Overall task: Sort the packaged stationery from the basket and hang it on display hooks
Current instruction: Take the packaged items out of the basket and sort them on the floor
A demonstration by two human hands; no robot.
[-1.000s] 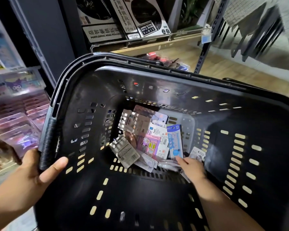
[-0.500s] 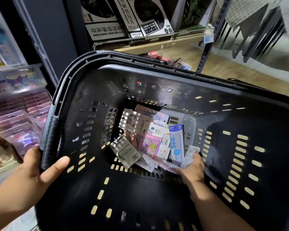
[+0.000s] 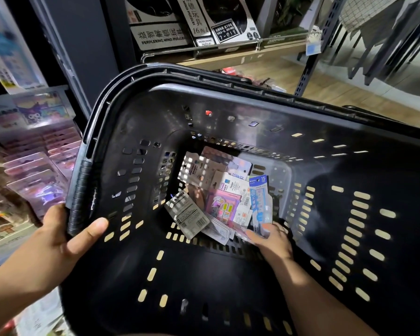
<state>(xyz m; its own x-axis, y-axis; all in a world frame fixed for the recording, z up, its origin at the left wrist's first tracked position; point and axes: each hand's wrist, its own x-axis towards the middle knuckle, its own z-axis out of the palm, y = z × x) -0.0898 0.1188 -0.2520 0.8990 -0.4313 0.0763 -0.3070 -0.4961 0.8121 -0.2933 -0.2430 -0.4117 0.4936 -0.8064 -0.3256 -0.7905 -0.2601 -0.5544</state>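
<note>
Gripped the handle of the black basket (image 3: 204, 275) with the left hand (image 3: 66, 238), thumb pressed inside the wall. Curled the right hand (image 3: 272, 241) on the lower end of a blue-and-white packet (image 3: 260, 200) at the basket floor, seemingly pinching it. Left other stationery packets (image 3: 218, 207) heaped just beyond. Faced puzzle boxes (image 3: 204, 20) on a shelf (image 3: 228, 57) farther off.

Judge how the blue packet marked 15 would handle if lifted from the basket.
The blue packet is probably light: it looks thin and flat. Likely fairly stiff, since it shows no bend. Its glossy front may slip.
</note>
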